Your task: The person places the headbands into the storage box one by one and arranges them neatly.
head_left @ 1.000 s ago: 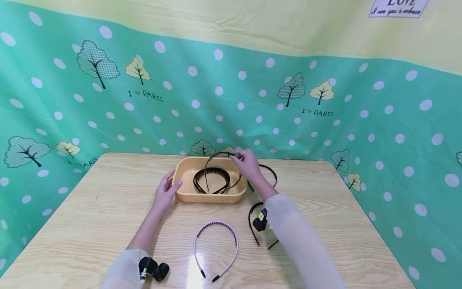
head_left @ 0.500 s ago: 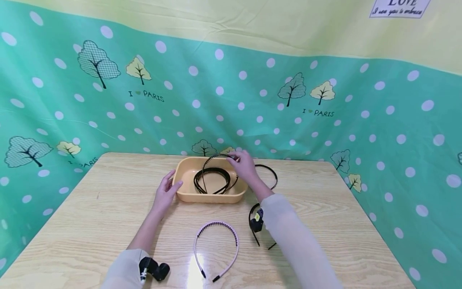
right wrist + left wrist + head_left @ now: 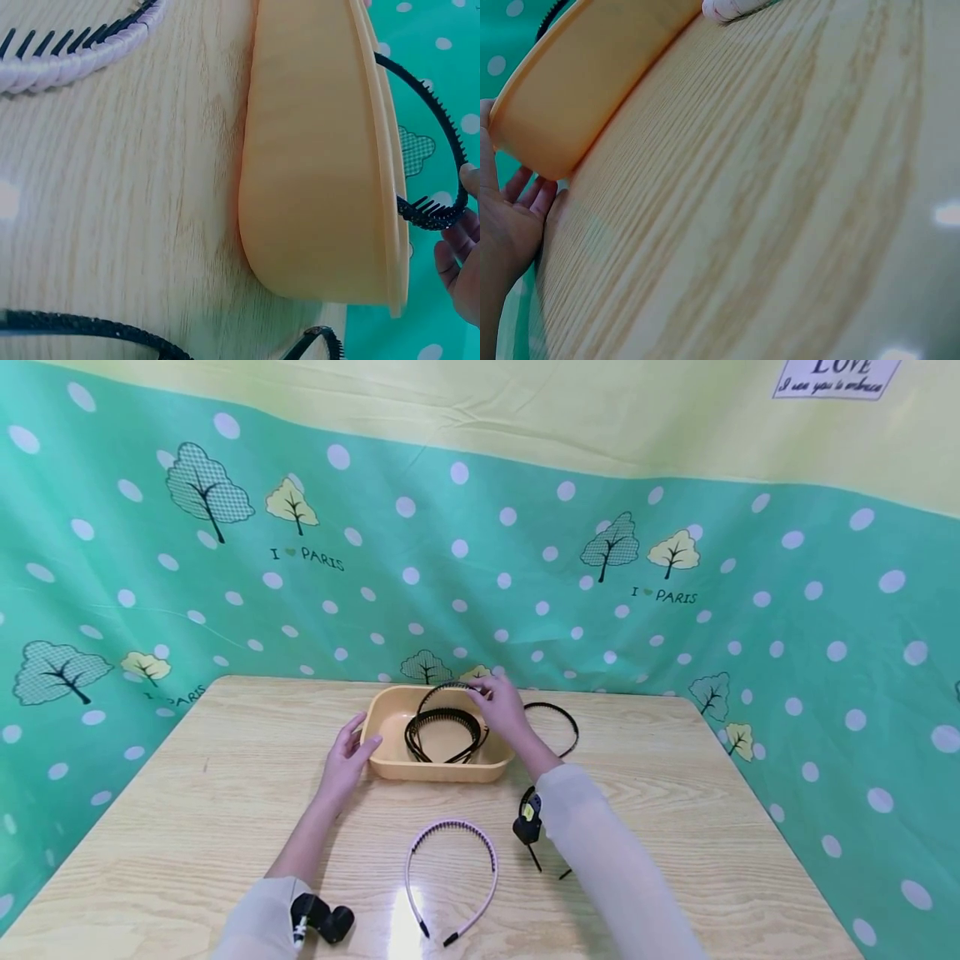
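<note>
My right hand (image 3: pixel 504 706) pinches a black toothed headband (image 3: pixel 442 112) by its arch, over the peach plastic basin (image 3: pixel 435 772). The ends of this headband reach down inside the rim. Inside the basin lies a bunch of black headbands (image 3: pixel 411 742), overlapping one another. At the basin's left end my left hand (image 3: pixel 345 760) grips the wall, thumb at the rim and fingers on the outside. In the left wrist view its fingers (image 3: pixel 544 196) show around the lower corner of the basin.
A lilac headband (image 3: pixel 450 822) lies on the wooden table (image 3: pixel 225 793) in front of the basin. To the right is a black headband (image 3: pixel 576 731), and another black headband (image 3: pixel 534 858) is partly hidden by the right wrist camera. A polka-dot cloth (image 3: pixel 525 560) hangs behind.
My right hand has moved left and slightly lower with the black headband, further over the basin. My left hand stays at the basin's left end.
</note>
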Motion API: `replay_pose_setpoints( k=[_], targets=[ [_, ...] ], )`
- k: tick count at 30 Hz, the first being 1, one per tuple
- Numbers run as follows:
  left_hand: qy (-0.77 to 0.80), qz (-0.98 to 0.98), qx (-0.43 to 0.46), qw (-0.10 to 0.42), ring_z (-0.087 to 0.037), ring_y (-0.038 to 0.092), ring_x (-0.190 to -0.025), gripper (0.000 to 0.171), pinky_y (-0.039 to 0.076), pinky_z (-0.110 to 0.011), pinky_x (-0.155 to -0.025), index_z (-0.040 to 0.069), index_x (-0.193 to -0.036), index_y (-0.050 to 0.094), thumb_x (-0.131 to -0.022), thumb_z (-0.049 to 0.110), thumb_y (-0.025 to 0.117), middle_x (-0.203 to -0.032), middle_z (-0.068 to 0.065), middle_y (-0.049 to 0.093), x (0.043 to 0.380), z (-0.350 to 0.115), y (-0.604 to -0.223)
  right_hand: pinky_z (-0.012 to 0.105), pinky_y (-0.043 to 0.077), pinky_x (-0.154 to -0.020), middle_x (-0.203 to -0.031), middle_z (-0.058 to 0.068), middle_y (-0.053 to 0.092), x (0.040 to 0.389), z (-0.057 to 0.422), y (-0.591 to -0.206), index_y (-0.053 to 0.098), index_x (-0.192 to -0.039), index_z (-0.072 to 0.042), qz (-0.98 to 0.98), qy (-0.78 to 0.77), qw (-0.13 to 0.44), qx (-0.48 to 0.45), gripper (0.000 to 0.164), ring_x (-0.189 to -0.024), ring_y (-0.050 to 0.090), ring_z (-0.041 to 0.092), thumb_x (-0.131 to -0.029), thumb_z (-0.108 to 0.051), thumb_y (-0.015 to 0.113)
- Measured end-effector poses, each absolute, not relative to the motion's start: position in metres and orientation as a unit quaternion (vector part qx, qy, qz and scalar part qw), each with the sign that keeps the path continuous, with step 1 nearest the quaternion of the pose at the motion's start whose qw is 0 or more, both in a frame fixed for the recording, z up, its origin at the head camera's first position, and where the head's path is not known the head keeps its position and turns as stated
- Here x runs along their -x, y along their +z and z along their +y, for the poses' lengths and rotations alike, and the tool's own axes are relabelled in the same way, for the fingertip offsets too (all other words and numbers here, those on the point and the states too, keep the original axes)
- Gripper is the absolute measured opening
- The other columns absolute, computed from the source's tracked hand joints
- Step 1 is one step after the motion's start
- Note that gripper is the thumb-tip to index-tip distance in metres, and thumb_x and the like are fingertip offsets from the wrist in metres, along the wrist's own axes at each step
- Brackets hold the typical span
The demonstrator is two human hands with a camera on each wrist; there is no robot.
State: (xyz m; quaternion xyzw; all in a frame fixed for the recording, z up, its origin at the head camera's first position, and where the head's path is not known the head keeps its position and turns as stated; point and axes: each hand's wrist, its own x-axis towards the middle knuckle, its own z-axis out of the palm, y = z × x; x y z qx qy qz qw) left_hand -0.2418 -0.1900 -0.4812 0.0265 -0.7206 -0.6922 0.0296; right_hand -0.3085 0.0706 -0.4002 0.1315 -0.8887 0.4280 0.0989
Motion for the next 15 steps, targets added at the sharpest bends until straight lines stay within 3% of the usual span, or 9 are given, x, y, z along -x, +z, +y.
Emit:
replay_pose_setpoints(
  k=[8,15],
  targets=[
    [-0.685,-0.727,-0.025,0.039,-0.023,0.039,-0.128,0.062,0.04,-0.004,-0.083,0.022,-0.146,0.03,-0.093,0.03,0.059,-0.147,-0.016,0.037,0.2436,-0.1897,-0.4828,0.022,0.048,-0.057,-0.097,0.007,0.055,0.3096,0.0661,-0.4054,0.068,-0.112,-0.012,-0.896,0.42,0.078,-0.125,0.025,-0.081,0.055,0.016,-0.091,-0.023,0.061],
    [-0.685,-0.727,-0.026,0.035,-0.024,0.039,-0.128,0.062,0.04,-0.002,-0.082,0.023,-0.147,0.028,-0.093,0.031,0.058,-0.147,-0.016,0.037,0.2432,-0.1903,-0.4821,0.022,0.047,-0.058,-0.101,0.006,0.053,0.3055,0.0639,-0.4083,0.069,-0.104,-0.01,-0.895,0.427,0.063,-0.114,0.02,-0.078,0.052,0.015,-0.092,-0.023,0.06]
  ],
)
